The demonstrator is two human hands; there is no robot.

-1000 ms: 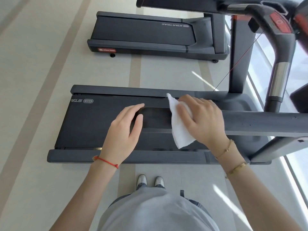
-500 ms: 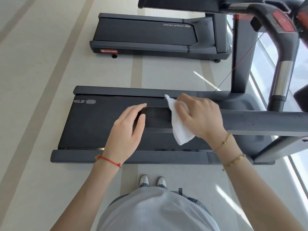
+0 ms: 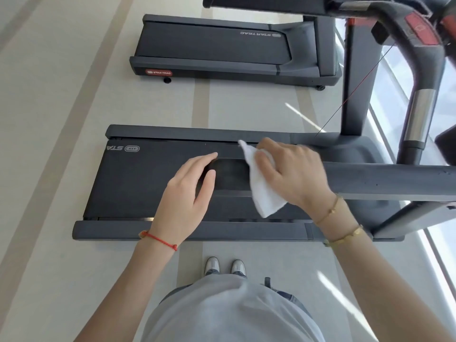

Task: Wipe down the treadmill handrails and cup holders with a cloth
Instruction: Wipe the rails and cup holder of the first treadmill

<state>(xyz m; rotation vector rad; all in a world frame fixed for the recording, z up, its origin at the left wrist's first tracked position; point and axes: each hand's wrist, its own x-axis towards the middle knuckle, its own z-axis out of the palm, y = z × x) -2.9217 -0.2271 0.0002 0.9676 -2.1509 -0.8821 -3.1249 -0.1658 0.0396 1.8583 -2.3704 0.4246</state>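
"STAR TRAC" on far treadmill [image 3: 222,53]

Soft white cloth [image 3: 262,188], terry-like nap, slightly fluffy at the edges. Matt dark grey plastic on the near handrail [image 3: 385,180], faintly speckled. Dull, finely textured black rubber on the belt [image 3: 138,183]. Polished, glossy metal sleeve [image 3: 418,114] on the far upright grip. Smooth pale floor [image 3: 61,119] with low sheen.

Handrail [image 3: 385,180] bare to the right of right hand [image 3: 293,176], free up to the curved console arm [image 3: 419,114] rising at far right. Left of it, left hand [image 3: 190,191] sits on the rail end, short bare stretch between hands. Upright post [image 3: 355,77] stands behind
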